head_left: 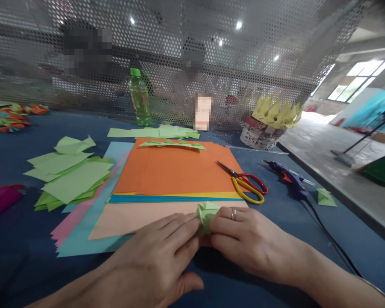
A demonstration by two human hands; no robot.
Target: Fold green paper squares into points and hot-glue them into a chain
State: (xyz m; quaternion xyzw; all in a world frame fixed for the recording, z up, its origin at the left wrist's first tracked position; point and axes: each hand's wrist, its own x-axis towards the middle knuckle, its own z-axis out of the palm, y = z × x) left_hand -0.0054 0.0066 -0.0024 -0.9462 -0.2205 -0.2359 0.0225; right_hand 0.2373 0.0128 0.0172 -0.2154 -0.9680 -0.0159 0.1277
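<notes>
Background: a perforated screen (pixel 170 55) stands behind the blue-topped bench (pixel 231 295).
Left hand (pixel 167 248): fingers straight and close together, thumb apart; fingertips at the left edge of the folded green paper (pixel 208 212).
Right hand (pixel 247 239): fingers curled, pinching the paper's right side.
Folded paper: between both hands, over the near edge of the peach sheet (pixel 141 218).
Step in hand: creasing a fold — so I judge it from here.
Next move: probably calls for steady left fingers — and firm pressure along the crease.
</notes>
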